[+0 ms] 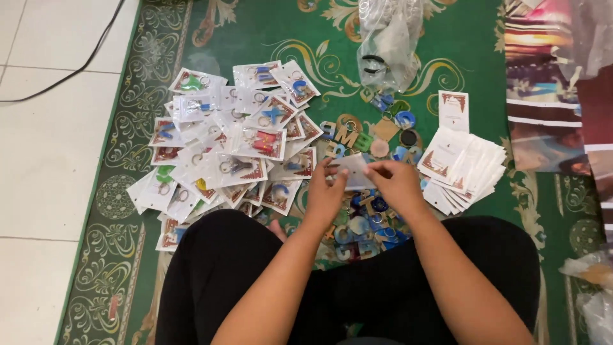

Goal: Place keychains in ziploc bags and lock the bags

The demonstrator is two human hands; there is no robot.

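1. Green patterned carpet (255, 32) beside white floor tiles (38, 160); the person sits cross-legged on it.
2. Left hand (324, 191) and right hand (397, 182) each pinch one end of a small clear packet (353, 171); long axis runs left-right, above the knees.
3. Loose letter keychains (361, 223) lie under the hands.
4. Filled packets (230, 144), each holding a keychain, are heaped at left.
5. White backing cards (463, 167) are fanned at right.
6. Crumpled clear plastic bag (386, 45) lies beyond.
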